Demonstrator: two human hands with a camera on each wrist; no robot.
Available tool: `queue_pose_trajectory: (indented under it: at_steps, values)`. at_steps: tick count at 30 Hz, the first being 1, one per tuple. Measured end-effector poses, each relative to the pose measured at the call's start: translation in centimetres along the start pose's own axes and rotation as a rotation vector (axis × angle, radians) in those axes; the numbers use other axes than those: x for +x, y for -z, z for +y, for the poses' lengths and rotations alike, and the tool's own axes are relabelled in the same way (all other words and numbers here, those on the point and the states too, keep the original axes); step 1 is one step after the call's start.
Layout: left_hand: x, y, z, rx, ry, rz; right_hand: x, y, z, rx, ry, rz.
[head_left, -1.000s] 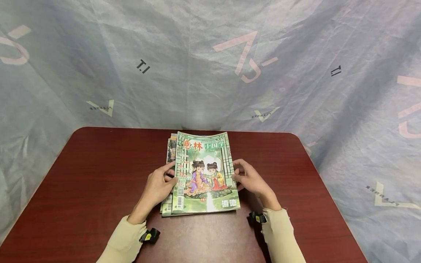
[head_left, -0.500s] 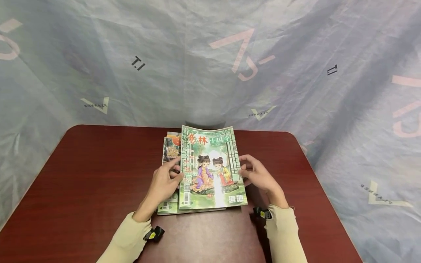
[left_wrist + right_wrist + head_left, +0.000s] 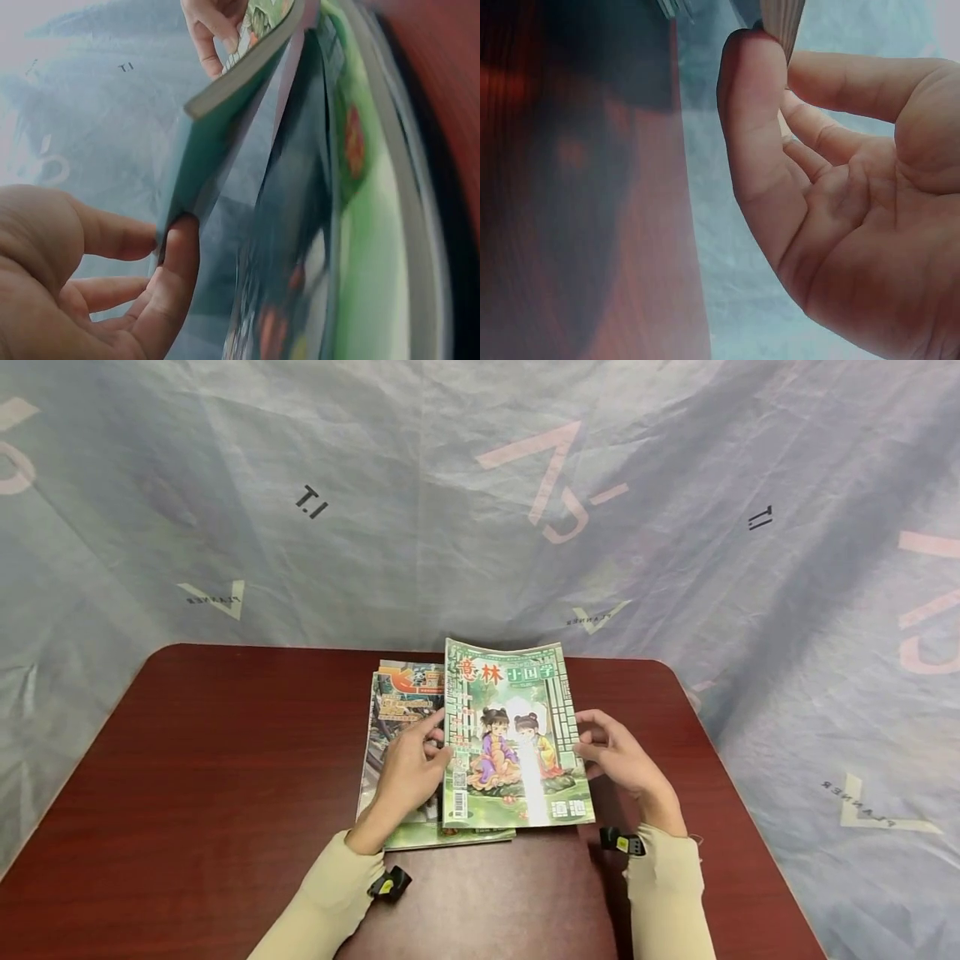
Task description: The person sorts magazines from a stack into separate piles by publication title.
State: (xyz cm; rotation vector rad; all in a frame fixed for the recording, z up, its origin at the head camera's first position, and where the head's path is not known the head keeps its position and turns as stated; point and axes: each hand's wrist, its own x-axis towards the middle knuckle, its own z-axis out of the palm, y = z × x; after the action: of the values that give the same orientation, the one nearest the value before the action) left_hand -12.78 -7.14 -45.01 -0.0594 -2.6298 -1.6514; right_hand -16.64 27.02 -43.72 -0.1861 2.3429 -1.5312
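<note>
Green dominates the cover of the magazine (image 3: pixel 517 752) that I have up between two hands, with red characters at its far end and two drawn figures seated near the middle. On the left, the left hand (image 3: pixel 408 764) pinches its edge, thumb and fingers parted only by the magazine's thickness. On the right, the right hand (image 3: pixel 626 768) pinches the opposite edge the same way, and the right wrist view shows me page edges between its digits.

From the left wrist view I can tell that the magazine is raised, tilted, with a gap between it and the stack (image 3: pixel 399 710) below. It overlaps the right part of that stack and reaches past it to the right, over the dark red table (image 3: pixel 225 760). The stack's top magazine has an orange title at its far end; another, green along its near edge, pokes out beneath. How many lie there in all, I can't tell.

Cream sleeves (image 3: pixel 322 893) cover both forearms, each with a small black camera (image 3: pixel 390 883) at the wrist. Beyond the far table edge I see a grey printed cloth (image 3: pixel 420 527).
</note>
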Motion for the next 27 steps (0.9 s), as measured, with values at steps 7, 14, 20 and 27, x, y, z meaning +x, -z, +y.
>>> queue_pose_trajectory:
  at_steps: [7,14,20,27]
  values:
    - [0.3,-2.6,0.8,0.013,0.001,-0.012,-1.2,1.8,0.7,0.04,-0.017,0.036]
    - [0.0,-4.1,0.9,-0.046,-0.038,-0.002,-2.0,3.1,1.4,0.06,-0.002,0.063]
    - [-0.2,-4.6,0.8,-0.094,-0.057,-0.058,-2.4,4.2,1.7,0.033,-0.023,0.097]
    - [-1.1,-6.1,0.8,-0.309,-0.038,-0.188,-3.0,5.3,2.2,0.042,-0.048,0.154]
